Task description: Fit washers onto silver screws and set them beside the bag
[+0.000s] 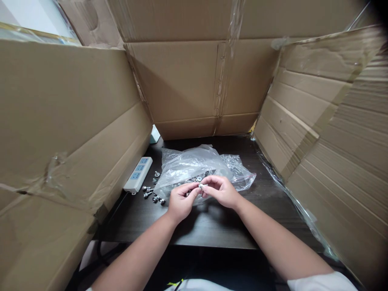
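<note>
My left hand [184,199] and my right hand [222,190] meet over the middle of the dark table. Between their fingertips is a small silver bolt [202,186], with what looks like a washer on it. Both hands are closed in a pinch on it, and the fingers partly cover it. Just behind the hands lies a clear plastic bag [194,161], its mouth towards me, with loose washers [199,178] and other small metal parts showing there. Several bolts [147,194] lie scattered on the table left of my left hand.
A white power strip [138,175] lies at the left, by the cardboard wall [72,109]. A second clear bag [239,167] of small parts lies right of the first. Cardboard also encloses the back [182,81] and right side [318,113]. The table's front edge [218,246] is near me.
</note>
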Demonstrator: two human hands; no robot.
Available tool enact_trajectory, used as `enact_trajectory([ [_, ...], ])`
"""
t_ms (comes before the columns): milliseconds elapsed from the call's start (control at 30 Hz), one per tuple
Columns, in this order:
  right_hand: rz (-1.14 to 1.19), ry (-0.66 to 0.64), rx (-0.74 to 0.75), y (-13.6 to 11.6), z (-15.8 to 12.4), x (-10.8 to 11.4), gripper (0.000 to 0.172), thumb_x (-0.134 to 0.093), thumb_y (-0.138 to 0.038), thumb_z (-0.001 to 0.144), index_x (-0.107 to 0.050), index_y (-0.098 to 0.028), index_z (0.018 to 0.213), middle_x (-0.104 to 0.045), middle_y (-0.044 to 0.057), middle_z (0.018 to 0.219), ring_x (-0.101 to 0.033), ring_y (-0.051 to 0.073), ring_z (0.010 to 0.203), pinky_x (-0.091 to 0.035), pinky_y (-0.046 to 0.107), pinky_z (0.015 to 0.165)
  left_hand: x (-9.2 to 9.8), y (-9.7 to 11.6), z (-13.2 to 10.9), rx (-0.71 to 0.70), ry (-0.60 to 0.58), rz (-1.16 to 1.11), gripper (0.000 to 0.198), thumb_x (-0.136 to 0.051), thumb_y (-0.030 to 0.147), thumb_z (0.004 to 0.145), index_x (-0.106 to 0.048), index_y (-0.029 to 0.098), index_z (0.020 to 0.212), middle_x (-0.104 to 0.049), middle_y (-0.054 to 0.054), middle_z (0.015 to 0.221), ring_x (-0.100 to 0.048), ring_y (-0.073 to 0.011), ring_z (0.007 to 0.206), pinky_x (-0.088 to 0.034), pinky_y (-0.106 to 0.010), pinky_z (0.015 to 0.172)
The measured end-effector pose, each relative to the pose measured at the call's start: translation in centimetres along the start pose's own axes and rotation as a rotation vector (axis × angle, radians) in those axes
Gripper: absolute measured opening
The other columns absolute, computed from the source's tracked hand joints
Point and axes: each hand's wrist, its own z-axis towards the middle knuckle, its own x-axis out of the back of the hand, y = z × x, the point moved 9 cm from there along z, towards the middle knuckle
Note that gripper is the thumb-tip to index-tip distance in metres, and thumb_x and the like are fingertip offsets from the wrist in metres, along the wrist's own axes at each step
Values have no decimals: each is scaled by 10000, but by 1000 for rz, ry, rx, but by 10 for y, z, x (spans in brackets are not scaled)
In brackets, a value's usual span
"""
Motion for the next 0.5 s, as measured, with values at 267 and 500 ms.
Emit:
enact_trajectory([
  [267,-42,-55,1,-2,-2,-5,207,-580,-325,856,-590,-145,754,-584,-12,598,-578,110,531,-461,241,565,-4,23,-4,-252,-38,81,186,-642,125,788,-742,186,933,-744,-57,801,-686,-162,698,-548,-252,626],
  [500,0,-41,-124,15,2,-10,345,-468,-368,894,-485,-162,618,-476,-49,500,-476,75,367,-336,196,388,-10,33,-9,-392,-94,134,257,-601,95,803,-706,171,1025,-700,-50,730,-619,-129,598,-496,-238,558],
])
